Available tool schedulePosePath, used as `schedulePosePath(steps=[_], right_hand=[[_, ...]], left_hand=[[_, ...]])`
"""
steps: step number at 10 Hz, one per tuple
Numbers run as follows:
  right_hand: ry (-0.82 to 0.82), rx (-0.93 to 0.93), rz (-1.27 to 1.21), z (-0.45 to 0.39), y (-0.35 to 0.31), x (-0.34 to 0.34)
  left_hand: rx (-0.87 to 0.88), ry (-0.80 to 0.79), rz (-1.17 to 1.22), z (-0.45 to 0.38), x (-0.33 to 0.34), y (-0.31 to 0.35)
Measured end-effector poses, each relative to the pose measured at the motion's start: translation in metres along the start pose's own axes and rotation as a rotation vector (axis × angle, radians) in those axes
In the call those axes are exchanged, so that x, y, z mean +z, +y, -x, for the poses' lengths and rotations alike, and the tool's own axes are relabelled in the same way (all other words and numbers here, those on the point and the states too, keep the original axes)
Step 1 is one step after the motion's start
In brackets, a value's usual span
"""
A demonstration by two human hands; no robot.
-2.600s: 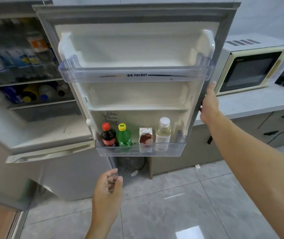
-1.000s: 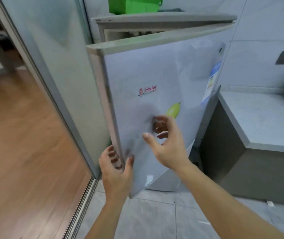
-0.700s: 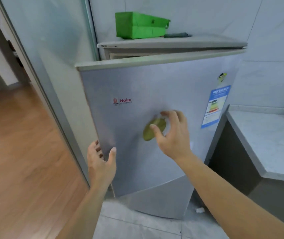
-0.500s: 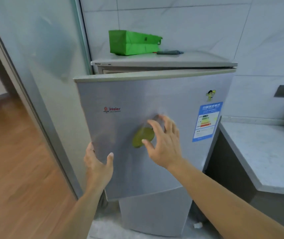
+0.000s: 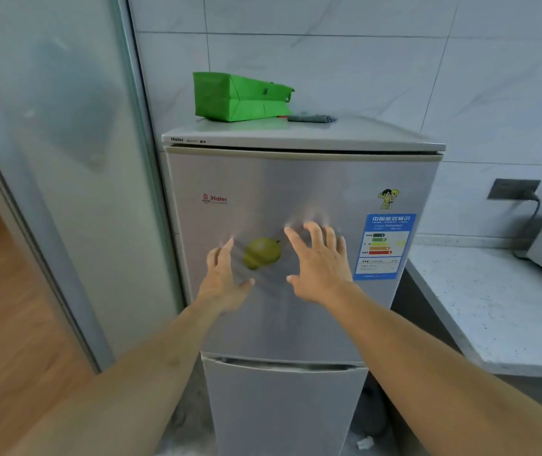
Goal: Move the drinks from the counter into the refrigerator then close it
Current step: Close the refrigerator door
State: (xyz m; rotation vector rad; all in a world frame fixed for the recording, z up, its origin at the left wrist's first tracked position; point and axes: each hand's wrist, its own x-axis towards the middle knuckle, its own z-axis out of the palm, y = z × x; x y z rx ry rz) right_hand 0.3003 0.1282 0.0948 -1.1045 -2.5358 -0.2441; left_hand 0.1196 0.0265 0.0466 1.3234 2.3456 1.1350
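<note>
Both grips, left hand (image 5: 222,279) and right hand (image 5: 320,263), lie spread flat on the fridge door (image 5: 295,307): stiff, slick steel, best pushed mid-panel.

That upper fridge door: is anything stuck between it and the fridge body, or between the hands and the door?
Nothing visible. The upper door sits flush under the fridge top, with only a thin seam showing. The left hand and right hand lie spread on its front, either side of the pear sticker.

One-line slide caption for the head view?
Both open hands, left hand and right hand, press the silver refrigerator's upper door shut beside a yellow-green pear sticker.
</note>
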Motion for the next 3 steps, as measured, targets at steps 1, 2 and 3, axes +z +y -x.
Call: schedulePosePath(steps=[1, 2, 3], right_hand=[[-0.02, 0.032, -0.029, -0.001, -0.006, -0.001], [-0.036, 0.043, -0.052, -0.001, -0.009, -0.002], [-0.06, 0.07, -0.163, 0.006, -0.008, -0.011]], left_hand=[[0.031, 0.013, -0.012, 0.004, 0.007, -0.014], [-0.015, -0.005, 0.063, 0.019, 0.016, -0.024], [-0.145, -0.033, 0.237, 0.073, 0.033, -0.052]])
